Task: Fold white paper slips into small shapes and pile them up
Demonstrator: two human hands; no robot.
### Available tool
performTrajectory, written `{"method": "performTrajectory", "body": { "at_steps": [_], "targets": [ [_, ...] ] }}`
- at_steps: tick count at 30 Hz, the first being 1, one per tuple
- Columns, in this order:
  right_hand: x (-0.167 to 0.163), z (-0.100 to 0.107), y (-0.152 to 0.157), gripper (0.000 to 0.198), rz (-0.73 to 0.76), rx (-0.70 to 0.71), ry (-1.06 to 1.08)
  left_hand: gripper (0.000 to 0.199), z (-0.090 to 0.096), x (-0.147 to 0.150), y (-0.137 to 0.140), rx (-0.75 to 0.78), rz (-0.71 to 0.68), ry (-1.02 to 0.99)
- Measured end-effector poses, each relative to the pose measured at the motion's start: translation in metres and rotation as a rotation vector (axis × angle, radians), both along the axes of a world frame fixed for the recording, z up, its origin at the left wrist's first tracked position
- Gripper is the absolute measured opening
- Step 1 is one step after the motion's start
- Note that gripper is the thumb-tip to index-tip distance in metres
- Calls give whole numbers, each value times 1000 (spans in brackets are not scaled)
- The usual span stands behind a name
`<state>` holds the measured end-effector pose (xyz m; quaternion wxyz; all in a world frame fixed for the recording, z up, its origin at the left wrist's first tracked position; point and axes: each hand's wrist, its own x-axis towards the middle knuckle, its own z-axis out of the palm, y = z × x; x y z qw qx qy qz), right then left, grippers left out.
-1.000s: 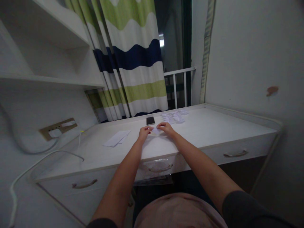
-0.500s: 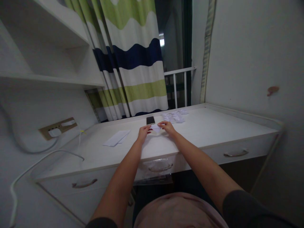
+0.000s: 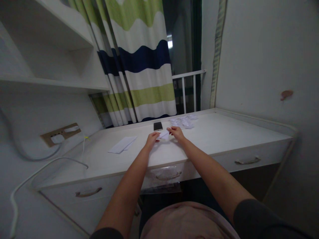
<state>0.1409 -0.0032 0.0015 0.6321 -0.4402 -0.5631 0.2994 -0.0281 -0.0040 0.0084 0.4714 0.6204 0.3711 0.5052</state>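
A small piece of white paper (image 3: pixel 164 134) is held between my two hands, just above the desk top. My left hand (image 3: pixel 151 140) pinches its left side, and my right hand (image 3: pixel 176 133) grips its right side with thumb and fingers. Its exact folds are too small to make out. Right behind the paper lies a dark phone (image 3: pixel 158 126). Flat white sheets (image 3: pixel 122 144) rest to the left of my left hand. Beyond my right hand is a pile of small folded white papers (image 3: pixel 183 122).
The white desk (image 3: pixel 236 132) has a raised rim at the back and right. A white cable (image 3: pixel 62 159) crosses its left end near a wall socket (image 3: pixel 59 134). Shelves (image 3: pixel 54 84) overhang at the left, and a striped curtain (image 3: pixel 147 76) hangs behind.
The paper between my hands has tilted, its right end now higher. My left hand has shifted slightly down, while my right hand has risen a little. Everything else stays in place.
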Motion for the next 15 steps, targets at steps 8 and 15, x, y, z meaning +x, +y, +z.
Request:
{"method": "performTrajectory", "body": {
  "at_steps": [8,15],
  "targets": [
    [-2,1,-3,41,80,27,-63,29,-3,4,0,28,-116,79],
    [-4,5,-10,39,131,-30,-46,29,-6,3,6,51,-54,60]
  ]
}}
